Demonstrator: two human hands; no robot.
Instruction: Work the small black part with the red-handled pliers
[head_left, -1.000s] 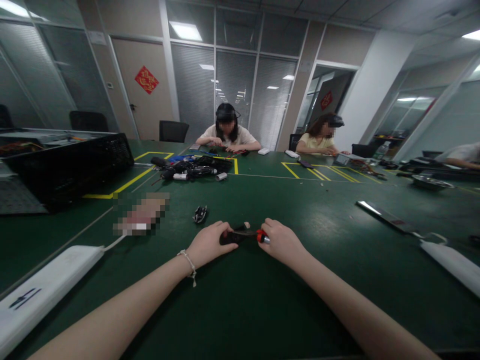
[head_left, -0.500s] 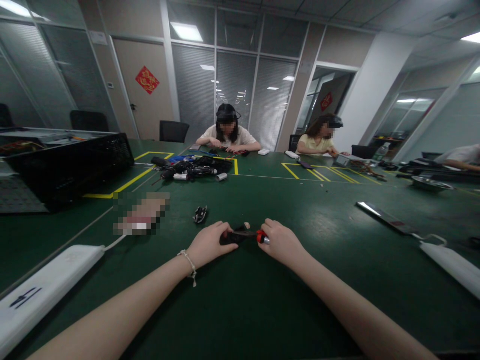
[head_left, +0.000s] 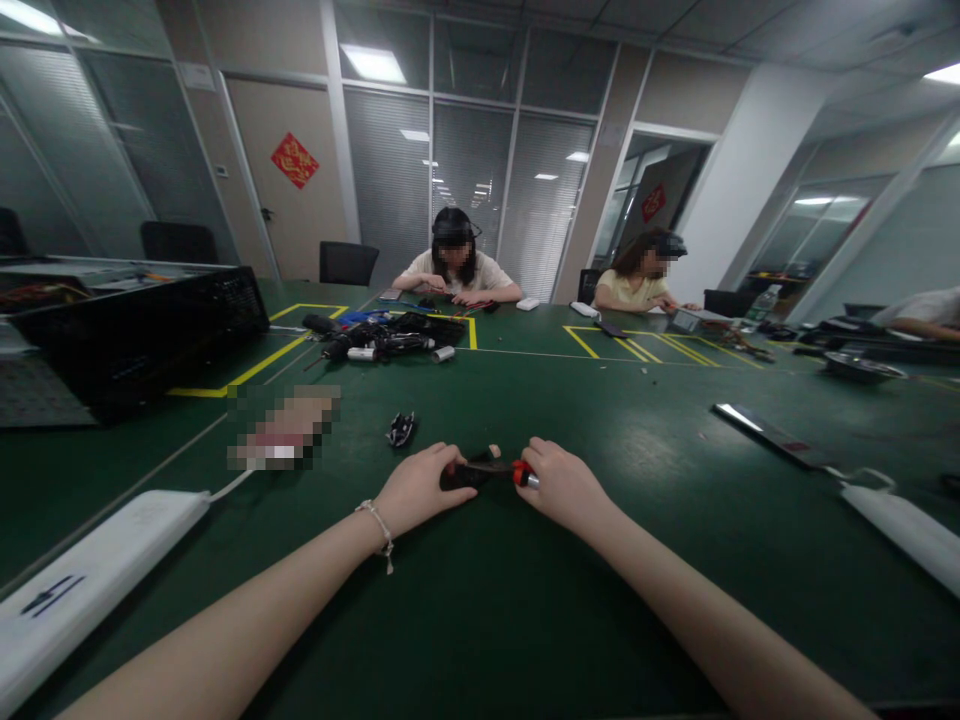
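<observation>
Red marks the handle of a hand tool grasped in the fingers of the right hand, while the fingers of the left hand pinch a small black part low over the desk; whether the part touches the surface is unclear. The tool's dark, narrow end points left and meets or overlaps the part, between the hands. The step in hand seems to be prying or cutting at this part; the next move appears to call for a firm left grip and measured right-hand effort. Fingers hide much of the part and the handle, so the tool's type and exact contact point are uncertain. Just beyond lies a pale fragment; farther left, a black-and-silver piece is too small to read. A tangled heap of dark parts covers its own lower pieces. Pixelation masks a slab beside a white casing, which the left edge cuts off, like the black computer case.
</observation>
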